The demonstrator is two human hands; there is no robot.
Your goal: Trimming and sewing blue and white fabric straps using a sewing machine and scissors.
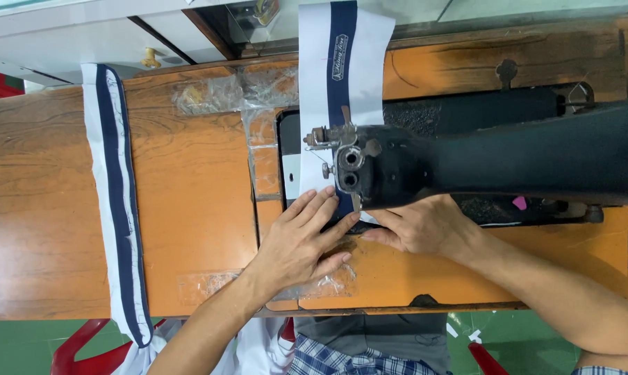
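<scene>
We press our left hand flat and open on the strip at the sewing machine; our right hand pinches its edge.

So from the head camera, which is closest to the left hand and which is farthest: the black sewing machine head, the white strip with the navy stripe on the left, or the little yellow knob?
1. Black sewing machine head, just past the left hand fingertips.
2. White fabric strip with navy stripe, draped at the table's left.
3. Small yellow knob, far back left.

Bare forearms, no sleeves; blue-and-white plaid garment at the lap.
</scene>
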